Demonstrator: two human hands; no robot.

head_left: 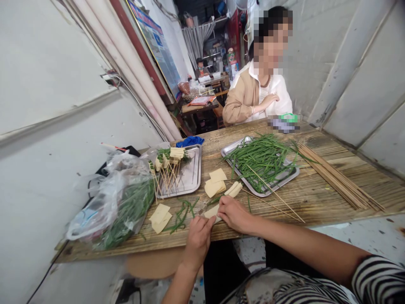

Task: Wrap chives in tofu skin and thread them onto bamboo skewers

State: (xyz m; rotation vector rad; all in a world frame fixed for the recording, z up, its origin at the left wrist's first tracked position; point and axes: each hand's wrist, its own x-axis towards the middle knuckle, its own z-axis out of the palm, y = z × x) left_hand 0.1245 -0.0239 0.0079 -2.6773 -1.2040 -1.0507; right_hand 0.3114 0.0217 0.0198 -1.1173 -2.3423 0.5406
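Note:
Both my hands meet at the near edge of the wooden table. My left hand and my right hand are closed together on a pale tofu-skin sheet that looks partly rolled. A few green chive stalks lie just left of them. More tofu-skin squares sit beyond my right hand, and two others lie to the left. A thin bamboo skewer runs from the chive tray toward my right hand.
A steel tray holds finished skewers. A second tray is heaped with chives. A skewer bundle lies at right, a plastic bag of chives at left. A person sits across the table.

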